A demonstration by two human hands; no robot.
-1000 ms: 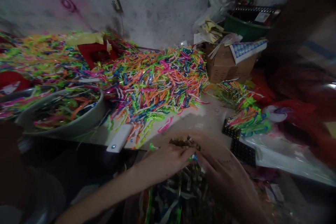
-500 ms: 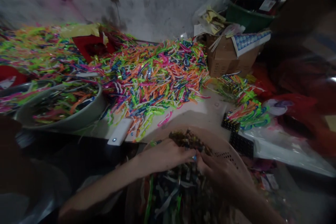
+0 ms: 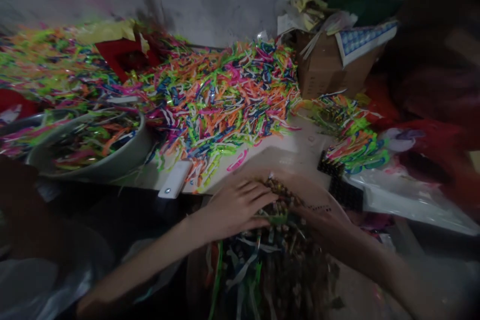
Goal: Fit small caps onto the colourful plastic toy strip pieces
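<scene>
A pale plastic basket [image 3: 333, 200] with small holes in its side is close to my body. Inside it lies a dark bundle of soft strips [image 3: 258, 270], in black, white and green. My left hand [image 3: 242, 205] rests over the far end of the bundle, its fingers stretched out and slightly apart. A green strip [image 3: 279, 219] lies just below its fingertips. On the bundle's right side is my right hand [image 3: 318, 217], in shadow. Its fingers are blurred and partly lost among the strips, so whether they grip anything is unclear.
Bright strips [image 3: 232, 95] are heaped across the table. A grey tub [image 3: 131, 150] of strips stands left, near a white phone-like device [image 3: 175, 179] at the table edge. At right are a cardboard box [image 3: 330, 72], black perforated trays [image 3: 345, 190] and a plastic bag [image 3: 408, 205].
My hands, which met at the fingertips over the bundle, have moved apart. The left hand's fingers have straightened, and the right hand has shifted right. The view has tilted slightly downward.
</scene>
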